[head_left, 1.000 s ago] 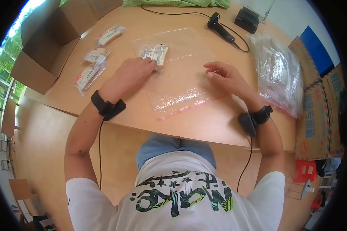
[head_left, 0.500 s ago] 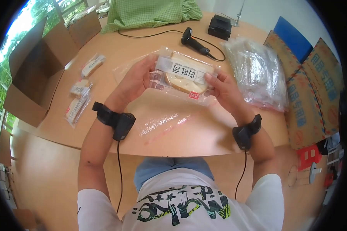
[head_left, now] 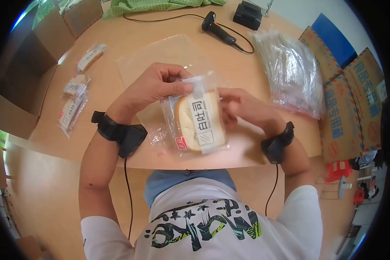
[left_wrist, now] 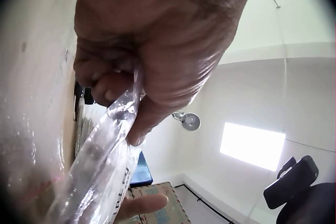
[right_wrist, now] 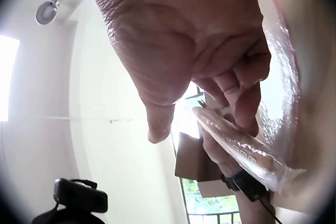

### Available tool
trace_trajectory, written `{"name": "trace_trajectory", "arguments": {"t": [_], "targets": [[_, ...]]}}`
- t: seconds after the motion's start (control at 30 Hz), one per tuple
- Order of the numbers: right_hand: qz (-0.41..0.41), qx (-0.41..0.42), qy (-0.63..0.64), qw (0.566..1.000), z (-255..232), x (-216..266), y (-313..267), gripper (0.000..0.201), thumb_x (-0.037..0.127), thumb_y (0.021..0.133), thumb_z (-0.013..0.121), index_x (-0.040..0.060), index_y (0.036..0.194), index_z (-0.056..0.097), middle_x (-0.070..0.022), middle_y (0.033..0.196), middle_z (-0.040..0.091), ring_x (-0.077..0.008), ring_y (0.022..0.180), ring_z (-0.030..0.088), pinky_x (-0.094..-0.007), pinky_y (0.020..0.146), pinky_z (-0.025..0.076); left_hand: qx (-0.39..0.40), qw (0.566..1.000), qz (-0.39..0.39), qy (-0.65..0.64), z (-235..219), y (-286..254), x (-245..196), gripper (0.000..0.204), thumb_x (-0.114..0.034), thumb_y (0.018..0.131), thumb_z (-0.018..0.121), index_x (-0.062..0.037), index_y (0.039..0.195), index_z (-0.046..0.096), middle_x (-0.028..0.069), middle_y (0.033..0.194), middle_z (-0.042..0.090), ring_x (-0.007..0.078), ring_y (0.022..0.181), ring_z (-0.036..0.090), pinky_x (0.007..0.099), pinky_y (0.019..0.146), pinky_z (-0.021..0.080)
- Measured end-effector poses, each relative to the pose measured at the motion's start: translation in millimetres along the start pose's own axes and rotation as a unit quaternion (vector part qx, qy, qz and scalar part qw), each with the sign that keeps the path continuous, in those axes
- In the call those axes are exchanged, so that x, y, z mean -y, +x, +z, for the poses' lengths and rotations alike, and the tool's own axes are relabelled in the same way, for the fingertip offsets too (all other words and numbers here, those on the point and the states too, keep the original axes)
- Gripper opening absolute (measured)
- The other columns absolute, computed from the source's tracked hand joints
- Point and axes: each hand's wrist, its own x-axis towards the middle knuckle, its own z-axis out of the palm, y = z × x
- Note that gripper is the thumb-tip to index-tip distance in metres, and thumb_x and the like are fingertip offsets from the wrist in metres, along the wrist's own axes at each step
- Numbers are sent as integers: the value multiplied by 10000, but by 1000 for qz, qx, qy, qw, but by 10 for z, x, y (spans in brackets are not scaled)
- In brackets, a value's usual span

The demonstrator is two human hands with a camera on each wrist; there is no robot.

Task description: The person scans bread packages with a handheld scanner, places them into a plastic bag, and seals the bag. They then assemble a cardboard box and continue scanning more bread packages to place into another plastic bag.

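My left hand (head_left: 160, 83) pinches the top end of a clear packet of sliced toast bread (head_left: 203, 123) between thumb and fingers. The packet hangs upright above the table, its white label facing up toward the head camera. Beside its right edge is my right hand (head_left: 242, 108), some fingertips behind the packet. In the right wrist view, the right thumb (right_wrist: 160, 121) stands away from the wrapper while the fingers lie close against its back. Beneath the packet lies a large clear plastic bag (head_left: 138, 56), flat on the table and partly hidden.
Several small bread packets (head_left: 73, 108) lie at the left, near an open cardboard box (head_left: 24, 86). A stack of clear bags (head_left: 290, 73) is at the right, with printed cartons (head_left: 351, 104) beyond. At the back are a barcode scanner (head_left: 221, 32), a black device (head_left: 247, 15) and green checked cloth (head_left: 160, 5).
The bread packet was lifted off the flat bag and held sideways in both hands. Now it is turned upright and nearer the body; the right thumb has come off it.
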Motion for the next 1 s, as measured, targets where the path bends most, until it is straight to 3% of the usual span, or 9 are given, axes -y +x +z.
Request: {"name": "trace_trajectory", "arguments": {"t": [0.13,0.2,0.3,0.5,0.57,0.7,0.83,0.93,1.0], "targets": [[22,-89,68,993,195,67,-13,368,294,887,680,37,1139,605,6,825,605,-30,650,526,-180,580,426,-43,970,97,-221,125,67,112,510,-316,856,702,-28,1247,548,17,990,597,82,894,548,230,785,445],[-94,-128,106,982,70,-79,-8,235,195,910,644,34,1080,638,-26,884,626,-75,762,558,-220,650,454,-7,947,164,-276,42,125,185,669,-364,847,707,-23,1360,445,57,1163,577,141,1089,545,283,942,430],[-314,-226,16,922,45,-60,60,173,81,850,673,16,1010,680,-120,1157,599,-208,1052,583,-317,900,465,-33,979,199,9,42,45,100,711,-396,834,713,-51,1385,425,88,1291,507,189,1217,480,341,1029,384],[-427,-178,-159,872,-38,-130,64,198,101,778,752,108,974,729,-167,1368,451,-290,1172,523,-361,988,416,-155,977,139,-40,244,59,99,621,-317,847,714,-40,1347,471,92,1210,572,152,1056,576,275,880,478],[-447,-164,-189,859,-4,-91,55,219,100,803,724,94,1022,713,-186,1371,448,-289,1192,515,-361,988,413,-89,991,79,-60,103,61,135,503,-276,864,700,-33,1269,529,60,1092,621,113,927,601,242,790,492],[-349,-300,-194,866,97,-79,79,447,56,879,513,-22,1316,471,-199,1373,455,-303,1221,514,-399,1019,415,-140,967,128,-168,80,69,141,275,-217,876,694,-34,1069,626,20,830,666,75,722,609,220,673,502],[-213,-80,332,916,-62,-188,85,513,157,920,460,-48,1379,358,-199,1296,515,-302,1150,559,-407,986,459,-207,956,141,-155,-22,101,218,238,-217,894,675,-43,1045,617,23,848,661,79,714,618,210,646,504],[-159,19,333,929,-54,-158,56,461,183,944,485,-61,1329,413,-178,1204,581,-266,1073,599,-386,935,490,-216,953,146,-153,10,113,242,247,-232,902,665,-44,1050,608,24,877,663,80,711,615,209,645,502],[-130,-158,225,953,9,-173,108,419,208,949,509,-59,1269,470,-160,1133,615,-238,1025,616,-367,900,504,-192,959,138,-157,102,113,201,251,-258,912,653,-54,1048,597,20,910,661,66,724,598,213,659,499]]}}
